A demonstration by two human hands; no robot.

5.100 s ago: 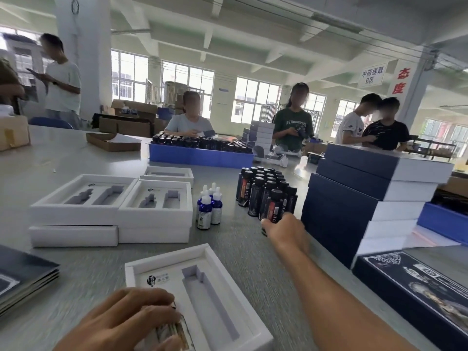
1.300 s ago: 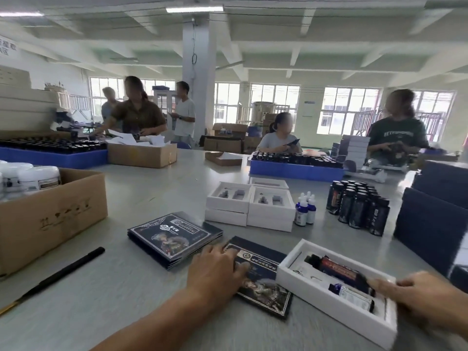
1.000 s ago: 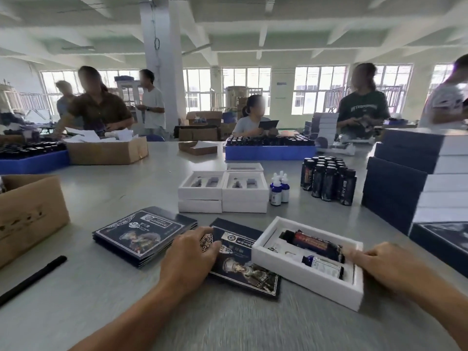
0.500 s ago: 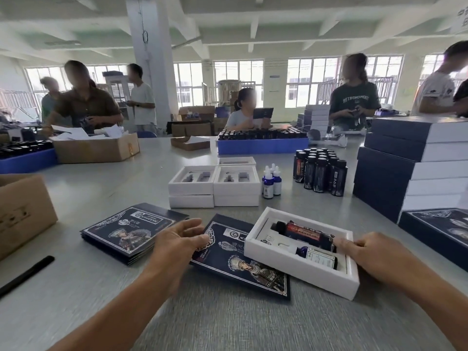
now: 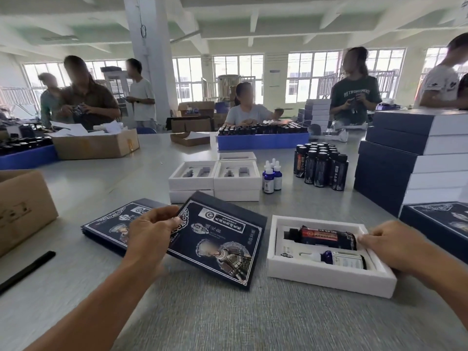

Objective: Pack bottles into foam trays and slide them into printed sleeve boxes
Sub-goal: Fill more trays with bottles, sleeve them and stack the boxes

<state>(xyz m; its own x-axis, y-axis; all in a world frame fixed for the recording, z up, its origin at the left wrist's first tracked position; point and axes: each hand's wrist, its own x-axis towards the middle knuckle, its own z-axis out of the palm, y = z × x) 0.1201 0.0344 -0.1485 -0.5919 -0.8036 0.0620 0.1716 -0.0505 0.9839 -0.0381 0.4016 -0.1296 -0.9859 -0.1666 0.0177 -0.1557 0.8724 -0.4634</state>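
Observation:
A white foam tray lies on the grey table in front of me. In it lie a large dark bottle with a red label and a small blue dropper bottle. My right hand grips the tray's right end, fingers curled over the rim. My left hand pinches the far left corner of a flat dark blue printed sleeve and tilts it up off the table, left of the tray.
A stack of flat sleeves lies behind my left hand. Empty foam trays, dropper bottles and dark bottles stand mid-table. Stacked packed boxes rise at right. Cardboard boxes and a black pen lie left. Several people work around the table.
My left hand has taken hold of the top sleeve's corner and lifted it off the table. My right hand stays on the tray's right end.

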